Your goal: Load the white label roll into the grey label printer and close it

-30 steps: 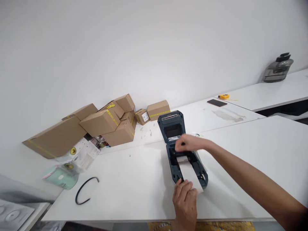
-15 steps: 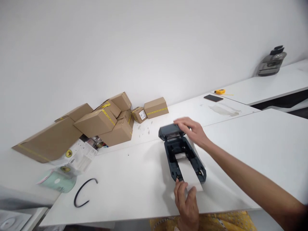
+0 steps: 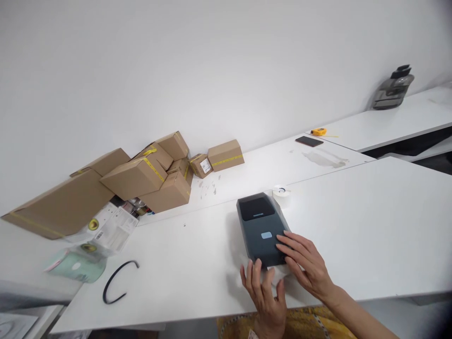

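Observation:
A dark blue-grey label printer [image 3: 259,230] lies on the white table with its lid closed. White label paper [image 3: 278,273] sticks out of the near end, partly covered by my fingers. My right hand [image 3: 307,263] rests with outstretched fingers on the lid's near right corner. At the near left corner, my left hand [image 3: 264,296] has its fingers spread, their tips at the printer's front edge beside the paper. Behind the printer's far right corner stands a roll of white paper [image 3: 281,195].
Cardboard boxes [image 3: 134,179] are piled at the back left. In front of them lie a mint-green pouch [image 3: 76,266] and a black curved band [image 3: 113,282]. A phone [image 3: 309,141], a yellow tape measure [image 3: 318,132] and a dark bottle [image 3: 393,89] are at the back right.
The printer's lid has swung shut over the paper. My right hand has come from the raised lid down to its near right corner. My left hand's fingers have spread.

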Tool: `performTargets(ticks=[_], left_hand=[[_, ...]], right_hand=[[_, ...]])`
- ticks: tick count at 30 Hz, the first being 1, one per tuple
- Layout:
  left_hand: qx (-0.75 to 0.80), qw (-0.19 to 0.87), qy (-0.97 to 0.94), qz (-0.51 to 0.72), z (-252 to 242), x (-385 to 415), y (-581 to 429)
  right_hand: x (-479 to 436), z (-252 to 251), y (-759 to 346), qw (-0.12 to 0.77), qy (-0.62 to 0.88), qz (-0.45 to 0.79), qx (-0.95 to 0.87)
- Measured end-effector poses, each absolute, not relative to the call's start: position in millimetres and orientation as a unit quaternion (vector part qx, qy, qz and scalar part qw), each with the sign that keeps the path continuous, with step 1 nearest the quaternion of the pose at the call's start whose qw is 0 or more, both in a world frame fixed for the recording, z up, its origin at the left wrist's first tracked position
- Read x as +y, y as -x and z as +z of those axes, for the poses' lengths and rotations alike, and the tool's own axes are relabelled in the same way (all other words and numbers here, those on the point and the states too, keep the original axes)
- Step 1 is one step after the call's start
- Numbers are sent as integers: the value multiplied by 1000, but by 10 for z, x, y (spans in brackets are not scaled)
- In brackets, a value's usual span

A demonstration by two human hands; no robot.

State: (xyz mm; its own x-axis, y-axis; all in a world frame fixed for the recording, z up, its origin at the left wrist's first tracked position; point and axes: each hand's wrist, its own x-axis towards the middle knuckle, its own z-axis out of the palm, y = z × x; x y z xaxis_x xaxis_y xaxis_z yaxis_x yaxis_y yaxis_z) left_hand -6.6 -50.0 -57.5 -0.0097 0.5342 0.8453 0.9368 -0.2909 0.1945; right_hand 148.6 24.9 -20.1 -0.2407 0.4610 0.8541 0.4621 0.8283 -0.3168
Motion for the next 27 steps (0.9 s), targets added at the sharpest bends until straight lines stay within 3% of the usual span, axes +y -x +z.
performTargets(ticks=[6, 14, 18, 21, 25, 27], left_hand=[[-524, 193, 750, -353, -443, -348, 285], [-509, 178, 709, -454, -441, -254, 223], [-537, 111, 703, -453, -375, -440, 214], [-618, -13, 560, -552, -360, -663, 165], [-617, -431, 293, -590, -273, -723, -10], [-580, -564, 197, -554, -195, -647, -101]], right_hand=[[226, -389, -1520, 522, 298, 14, -799], [253, -497, -1390, 582, 312, 39, -750], [195, -460, -1439, 555, 324, 13, -766], [72, -493, -1531, 535, 348, -10, -769], [-80, -556, -1587, 543, 395, -10, -741], [-108, -554, -1582, 538, 401, -2, -741]])
